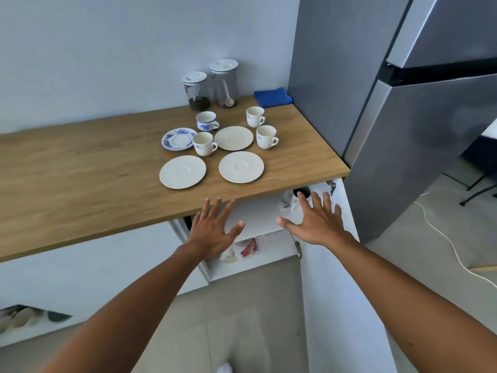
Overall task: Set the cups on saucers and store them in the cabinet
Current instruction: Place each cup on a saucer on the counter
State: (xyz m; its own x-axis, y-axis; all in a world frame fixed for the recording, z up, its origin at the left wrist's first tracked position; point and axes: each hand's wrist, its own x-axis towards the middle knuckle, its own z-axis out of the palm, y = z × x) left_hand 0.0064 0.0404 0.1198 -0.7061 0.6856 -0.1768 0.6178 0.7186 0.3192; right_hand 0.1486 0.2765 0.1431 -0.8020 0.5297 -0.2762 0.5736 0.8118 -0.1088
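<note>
1. Cups and saucers are all seen on the light wooden countertop (pixel 80 162), none yet paired: at the left a blue-patterned white saucer (pixel 178 138) and, behind it, a blue-patterned cup (pixel 206 120).
2. Further right are found three plain cream saucers (pixel 182 172) (pixel 241 166) (pixel 233 138) and three plain cream cups (pixel 204 143) (pixel 255 116) (pixel 266 136), each cup standing on the wood beside a saucer.
3. The white cabinet (pixel 258 214) below the counter edge is seen open, with a few items already on its shelves.
4. The pairing step is judged not begun; a cup must next be lifted and set centred on a matching saucer.
5. The left hand (pixel 215 227) is held flat, fingers spread, gripping nothing, before the counter edge.
6. The right hand (pixel 314 219) is likewise spread and empty, in front of the cabinet opening.
</note>
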